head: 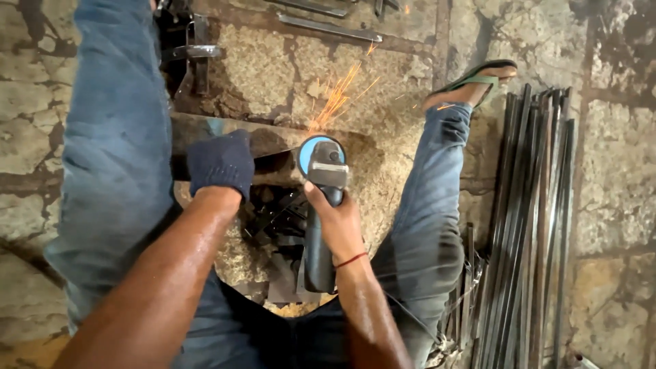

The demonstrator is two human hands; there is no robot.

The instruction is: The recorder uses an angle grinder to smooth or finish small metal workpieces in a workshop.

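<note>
Left hand: the left hand (220,164), in a dark blue knitted glove, presses flat, fingers not closed round anything, on the long rusty flat steel bar (205,133) lying across the cracked stone floor (615,184).
Right hand: the right hand (336,222) is clamped round the black-bodied angle grinder with blue guard (321,205).
Bar: centre, between the knees.
Doing it well: keep the glove bearing down left of the disc; feed lightly so orange sparks (336,96) fly far, away.
Hard to see: the disc's contact point is hidden; dark scrap beneath is probably offcuts. Thin steel rods (533,225) lie right.

This is a metal workshop with a cracked stone floor (615,205). A bundle of steel rods (533,225) lies at right. Sparks (336,96) fly from an angle grinder (321,198) at centre, and metal offcuts (321,20) lie along the top.
</note>
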